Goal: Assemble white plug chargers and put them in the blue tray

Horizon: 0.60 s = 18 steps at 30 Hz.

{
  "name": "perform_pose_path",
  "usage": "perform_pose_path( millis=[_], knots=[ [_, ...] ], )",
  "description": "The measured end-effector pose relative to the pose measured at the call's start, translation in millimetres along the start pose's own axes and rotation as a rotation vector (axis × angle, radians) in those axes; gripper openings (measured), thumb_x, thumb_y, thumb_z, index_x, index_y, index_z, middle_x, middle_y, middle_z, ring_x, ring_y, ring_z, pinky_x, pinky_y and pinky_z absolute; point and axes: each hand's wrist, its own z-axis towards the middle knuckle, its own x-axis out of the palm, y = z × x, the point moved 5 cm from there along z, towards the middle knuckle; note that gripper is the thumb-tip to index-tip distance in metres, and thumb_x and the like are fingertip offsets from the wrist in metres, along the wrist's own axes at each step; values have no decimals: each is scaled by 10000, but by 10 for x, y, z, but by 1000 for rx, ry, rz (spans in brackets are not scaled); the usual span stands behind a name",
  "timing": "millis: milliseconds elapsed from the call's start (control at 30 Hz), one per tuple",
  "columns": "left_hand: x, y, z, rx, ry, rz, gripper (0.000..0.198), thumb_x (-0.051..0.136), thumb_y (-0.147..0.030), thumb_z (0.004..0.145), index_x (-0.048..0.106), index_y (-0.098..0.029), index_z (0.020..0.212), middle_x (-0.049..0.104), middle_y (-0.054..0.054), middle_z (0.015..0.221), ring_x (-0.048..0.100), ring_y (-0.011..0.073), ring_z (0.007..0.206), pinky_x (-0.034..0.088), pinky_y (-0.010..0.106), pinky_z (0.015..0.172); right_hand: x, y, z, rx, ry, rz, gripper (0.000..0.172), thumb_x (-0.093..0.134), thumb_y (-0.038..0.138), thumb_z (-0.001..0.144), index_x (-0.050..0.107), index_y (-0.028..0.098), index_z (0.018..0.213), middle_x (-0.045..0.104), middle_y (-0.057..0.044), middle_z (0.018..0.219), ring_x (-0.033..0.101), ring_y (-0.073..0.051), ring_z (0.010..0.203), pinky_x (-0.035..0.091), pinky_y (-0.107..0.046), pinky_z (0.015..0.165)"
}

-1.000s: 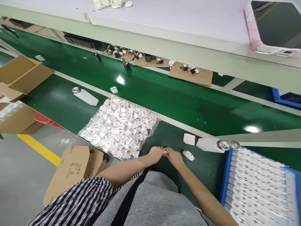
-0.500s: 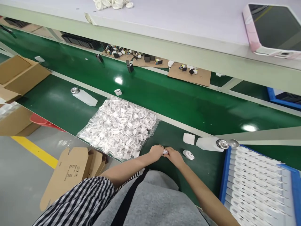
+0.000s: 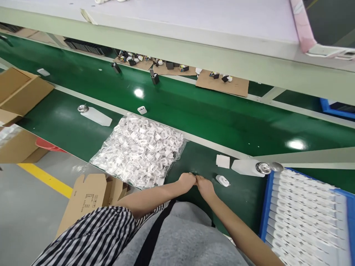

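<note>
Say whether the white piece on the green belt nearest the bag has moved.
Yes: the white piece has moved right, judged against the clear bag.

On the flat green workbench, a clear plastic bag of small white parts lies left of a white oblong plug — a blue rectangular tray farther right.

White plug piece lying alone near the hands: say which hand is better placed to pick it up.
Probably the right hand: it is nearer the white plug piece, while the left hand is on the far side, nearer the bag.
</note>
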Motion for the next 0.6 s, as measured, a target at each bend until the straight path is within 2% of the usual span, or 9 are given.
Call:
perform_pose_path(
  millis=[133,233,300,367,467,533,600],
  knots=[
    [11,120,-76,-17,-27,31,188,420,-96,709,550,-101,844,548,94,804,536,184,736,425,271,631,-7,-1,-35,28,-11,38,127,428,150,754,498,127,857,570,-76,865,542,-182,768,400,-235,607],
    [40,201,-166,-23,-129,-54,260,432,-129,713,506,-125,962,533,71,855,530,161,738,415,251,664,-12,1,-87,30,-68,84,123,472,178,731,493,146,849,565,-60,866,536,-176,771,394,-222,606],
    [91,217,-199,-8,-186,-154,270,456,-183,712,503,-147,975,522,49,861,521,143,746,403,228,692,8,4,-137,16,-119,116,143,476,197,727,484,157,864,553,-53,890,539,-171,751,392,-218,584],
    [166,206,-202,17,-181,-219,262,489,-230,696,525,-155,945,521,36,841,512,134,752,395,213,706,50,-13,-204,18,-174,141,157,462,206,730,477,163,881,545,-53,901,542,-169,729,392,-219,568],
    [210,229,-212,-1,-175,-187,273,519,-217,669,535,-151,933,520,43,881,489,153,811,385,227,731,132,-112,-352,65,-280,181,191,439,214,731,471,171,915,545,-57,896,545,-176,723,399,-231,575],
    [116,330,-265,-86,-278,-111,250,478,-186,694,534,-146,935,503,59,949,453,179,881,368,256,764,192,-250,-486,142,-358,213,219,435,233,726,469,177,935,545,-60,905,544,-185,737,403,-239,568],
    [-54,505,-374,-238,-439,-31,259,405,-159,733,512,-139,968,469,77,1015,414,205,935,350,294,787,255,-435,-636,254,-425,244,241,436,275,718,474,183,938,547,-61,900,546,-191,733,401,-243,538]
  ],
)
